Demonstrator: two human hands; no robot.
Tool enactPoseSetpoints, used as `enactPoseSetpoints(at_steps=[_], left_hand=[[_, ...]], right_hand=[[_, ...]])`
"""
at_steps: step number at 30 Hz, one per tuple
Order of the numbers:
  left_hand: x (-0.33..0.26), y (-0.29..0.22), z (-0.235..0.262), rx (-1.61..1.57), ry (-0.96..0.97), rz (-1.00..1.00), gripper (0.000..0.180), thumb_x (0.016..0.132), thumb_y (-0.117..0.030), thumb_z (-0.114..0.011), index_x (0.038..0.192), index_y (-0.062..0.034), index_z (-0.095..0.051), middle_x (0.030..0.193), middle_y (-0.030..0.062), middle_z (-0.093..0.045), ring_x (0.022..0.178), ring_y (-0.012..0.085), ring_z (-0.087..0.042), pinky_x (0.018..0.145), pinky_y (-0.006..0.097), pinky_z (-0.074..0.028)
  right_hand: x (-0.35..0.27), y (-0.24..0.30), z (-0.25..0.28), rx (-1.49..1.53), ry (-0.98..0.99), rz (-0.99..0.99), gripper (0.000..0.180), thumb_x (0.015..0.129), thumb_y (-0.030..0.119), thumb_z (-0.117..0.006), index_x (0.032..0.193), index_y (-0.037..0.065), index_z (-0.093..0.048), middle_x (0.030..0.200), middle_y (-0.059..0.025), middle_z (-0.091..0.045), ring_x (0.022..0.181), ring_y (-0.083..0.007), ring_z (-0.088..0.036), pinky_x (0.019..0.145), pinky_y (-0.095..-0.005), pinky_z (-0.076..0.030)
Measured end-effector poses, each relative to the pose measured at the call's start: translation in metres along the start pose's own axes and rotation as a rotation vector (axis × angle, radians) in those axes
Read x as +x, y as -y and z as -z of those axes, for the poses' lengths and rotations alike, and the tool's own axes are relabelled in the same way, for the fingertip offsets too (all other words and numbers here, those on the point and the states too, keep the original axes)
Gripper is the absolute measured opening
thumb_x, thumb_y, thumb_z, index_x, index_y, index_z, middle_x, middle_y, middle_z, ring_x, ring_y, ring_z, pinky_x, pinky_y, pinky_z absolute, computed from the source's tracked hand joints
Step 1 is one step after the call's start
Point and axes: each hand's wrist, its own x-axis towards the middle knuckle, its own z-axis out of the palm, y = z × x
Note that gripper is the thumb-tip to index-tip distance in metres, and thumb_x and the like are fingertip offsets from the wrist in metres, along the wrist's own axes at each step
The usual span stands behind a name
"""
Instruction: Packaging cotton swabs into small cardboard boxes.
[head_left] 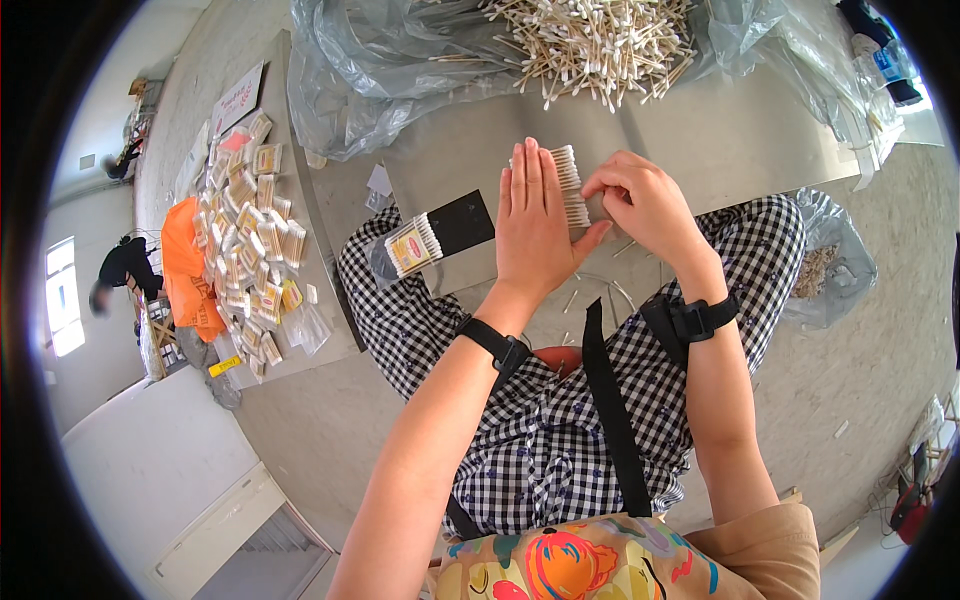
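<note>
My left hand [535, 235] lies flat, fingers stretched and together, over a neat row of cotton swabs [571, 185] on a metal table [690, 140]. Part of the row is hidden under that hand. At the row's right edge is my right hand [645, 205], with its fingers curled in and the thumb near the index finger. Anything between those fingertips is too small to make out. To the left, a pack of cotton swabs [413, 247] with a yellow and white label lies at the end of a black strip [462, 222], near my left knee.
A large heap of loose cotton swabs [600, 45] sits on clear plastic sheeting [350, 75] at the far side. Many packed swabs [250, 235] and an orange bag [182, 262] cover a side table at left. A clear bag [835, 255] stands right of my knee.
</note>
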Motion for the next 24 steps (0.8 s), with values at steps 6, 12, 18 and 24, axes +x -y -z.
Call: enactPoseSetpoints(at_steps=[6,12,18,24], left_hand=[[0.0004,-0.0003,0.0013,0.013,0.003,-0.005,0.105,0.087,-0.065,-0.059,0.147,0.0159,-0.027,0.156,0.0324,-0.026,0.149,0.0418,-0.024,0.121,0.049,-0.022],[-0.0006,0.0003,-0.0001,0.000,-0.004,-0.002,0.105,0.087,-0.064,-0.059,0.147,0.0155,-0.027,0.157,0.0322,-0.026,0.149,0.0415,-0.023,0.121,0.049,-0.022],[-0.0001,-0.0005,0.0006,-0.002,0.004,0.004,0.105,0.087,-0.064,-0.059,0.148,0.0148,-0.026,0.157,0.0320,-0.025,0.149,0.0411,-0.023,0.121,0.049,-0.022],[-0.0004,0.0005,0.0001,0.016,0.026,0.005,0.106,0.088,-0.066,-0.056,0.148,0.0156,-0.026,0.157,0.0328,-0.023,0.150,0.0414,-0.019,0.122,0.049,-0.019]], right_hand=[[0.0001,0.0006,-0.0001,-0.017,0.009,0.024,0.020,0.080,0.001,-0.054,0.088,0.005,-0.071,0.088,-0.0092,-0.065,0.083,-0.0283,-0.063,0.076,-0.0396,-0.051],[0.0026,0.0017,-0.0029,0.036,-0.065,0.017,0.022,0.079,0.000,-0.053,0.090,0.005,-0.071,0.088,-0.0092,-0.064,0.083,-0.0289,-0.062,0.077,-0.0400,-0.050],[0.0028,-0.0056,-0.0050,-0.022,-0.053,0.076,0.020,0.079,-0.001,-0.054,0.089,0.005,-0.071,0.089,-0.0090,-0.064,0.086,-0.0287,-0.061,0.079,-0.0397,-0.050],[0.0044,0.0012,-0.0062,0.030,-0.107,0.031,0.020,0.079,-0.001,-0.054,0.089,0.006,-0.070,0.089,-0.0089,-0.064,0.088,-0.0291,-0.061,0.079,-0.0403,-0.050]])
